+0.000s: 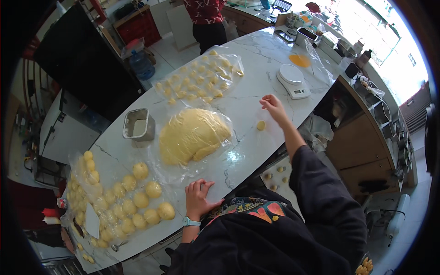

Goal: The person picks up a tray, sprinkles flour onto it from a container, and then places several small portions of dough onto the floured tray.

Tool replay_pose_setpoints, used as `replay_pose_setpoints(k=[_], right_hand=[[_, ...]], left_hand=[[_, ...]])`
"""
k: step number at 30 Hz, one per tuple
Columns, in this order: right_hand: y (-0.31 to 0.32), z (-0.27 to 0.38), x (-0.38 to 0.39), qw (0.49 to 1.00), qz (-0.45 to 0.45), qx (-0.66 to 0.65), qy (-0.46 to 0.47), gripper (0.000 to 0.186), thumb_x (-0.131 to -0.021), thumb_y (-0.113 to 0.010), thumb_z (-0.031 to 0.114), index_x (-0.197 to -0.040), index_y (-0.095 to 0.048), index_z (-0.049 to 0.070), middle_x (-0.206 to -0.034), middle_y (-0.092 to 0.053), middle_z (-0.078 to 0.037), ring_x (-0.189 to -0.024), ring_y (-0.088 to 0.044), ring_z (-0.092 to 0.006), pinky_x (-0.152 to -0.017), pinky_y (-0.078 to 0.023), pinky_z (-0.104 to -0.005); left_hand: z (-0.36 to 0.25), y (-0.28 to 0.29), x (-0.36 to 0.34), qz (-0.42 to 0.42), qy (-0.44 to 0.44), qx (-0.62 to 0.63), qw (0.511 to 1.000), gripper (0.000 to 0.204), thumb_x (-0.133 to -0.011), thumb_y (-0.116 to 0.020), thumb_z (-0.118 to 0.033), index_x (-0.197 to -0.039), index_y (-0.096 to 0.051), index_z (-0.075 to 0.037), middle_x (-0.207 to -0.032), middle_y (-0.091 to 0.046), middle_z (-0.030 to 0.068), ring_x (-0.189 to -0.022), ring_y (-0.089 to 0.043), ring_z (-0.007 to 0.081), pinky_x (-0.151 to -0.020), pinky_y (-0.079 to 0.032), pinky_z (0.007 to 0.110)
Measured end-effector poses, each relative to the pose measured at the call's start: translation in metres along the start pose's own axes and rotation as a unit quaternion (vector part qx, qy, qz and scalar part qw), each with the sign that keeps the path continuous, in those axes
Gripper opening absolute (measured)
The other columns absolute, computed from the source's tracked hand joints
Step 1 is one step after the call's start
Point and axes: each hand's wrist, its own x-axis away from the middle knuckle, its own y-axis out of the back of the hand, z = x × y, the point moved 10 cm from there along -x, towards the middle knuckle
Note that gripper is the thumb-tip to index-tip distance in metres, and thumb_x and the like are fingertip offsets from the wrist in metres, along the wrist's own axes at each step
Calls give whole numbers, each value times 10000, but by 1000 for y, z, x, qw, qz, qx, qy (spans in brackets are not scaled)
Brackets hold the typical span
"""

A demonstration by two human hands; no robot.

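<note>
My left hand [198, 200] rests at the near edge of the marble counter, thumb apart from the fingers, holding nothing. Over the counter to the right is my right hand [273, 108], fingers curled together; whether anything is in them is hidden. A small round piece of dough [261, 125] lies just below that hand. Between and beyond my hands sits a large yellow dough mass [195, 135] under clear plastic. Many round dough balls [140, 200] stand at the left, partly covered by plastic. A white scraper [92, 221] lies on them.
Smaller dough pieces [197, 79] lie under a plastic sheet at the far side. A kitchen scale [293, 81] stands beyond my right hand, and a metal tin [139, 124] at the left. Another person [206, 23] stands past the counter. Cabinets [357, 146] are at the right.
</note>
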Motion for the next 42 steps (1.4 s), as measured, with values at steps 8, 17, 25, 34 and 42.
replay_pose_setpoints(k=[8, 17, 25, 34, 42], right_hand=[[-45, 9, 97, 960, 127, 170, 185, 143, -807, -623, 60, -876, -497, 59, -827, -571, -108, -779, -570, -253, -703, -451, -337], [-85, 17, 70, 958, 61, 231, 157, 130, -765, -549, -22, -839, -473, 53, -827, -521, -136, -714, -523, -327, -623, -442, -372], [-48, 18, 26, 911, -88, 353, 194, 136, -772, -575, 10, -867, -482, 41, -849, -522, -129, -741, -522, -313, -666, -447, -372], [-26, 27, 86, 980, -38, 171, 99, 434, -758, -661, 48, -1157, -490, 69, -877, -597, -89, -814, -609, -185, -755, -490, -296], [2, -22, 26, 989, -96, -83, 70, 350, -802, -716, 160, -1074, -510, 80, -834, -599, -68, -777, -589, -160, -698, -480, -296]], left_hand=[[11, 3, 5, 17, 26, -19, 999, 629, -542, -801, -502, -1065, -621, -204, -1036, -496, 44, -984, -465, 251, -858, -361, 390], [19, -2, 4, 32, 27, -9, 999, 640, -542, -819, -463, -1072, -606, -175, -1043, -491, 77, -976, -479, 282, -852, -378, 422], [12, -10, -1, 34, 18, 14, 999, 637, -568, -804, -471, -1103, -593, -196, -1043, -496, 58, -989, -479, 259, -860, -369, 417], [13, -9, 5, 45, 15, -2, 999, 658, -573, -805, -465, -1108, -580, -155, -1069, -484, 86, -994, -472, 285, -868, -367, 430], [3, -11, -5, 33, 12, -12, 999, 642, -544, -809, -468, -1082, -588, -197, -1038, -491, 50, -982, -469, 255, -860, -364, 409]])
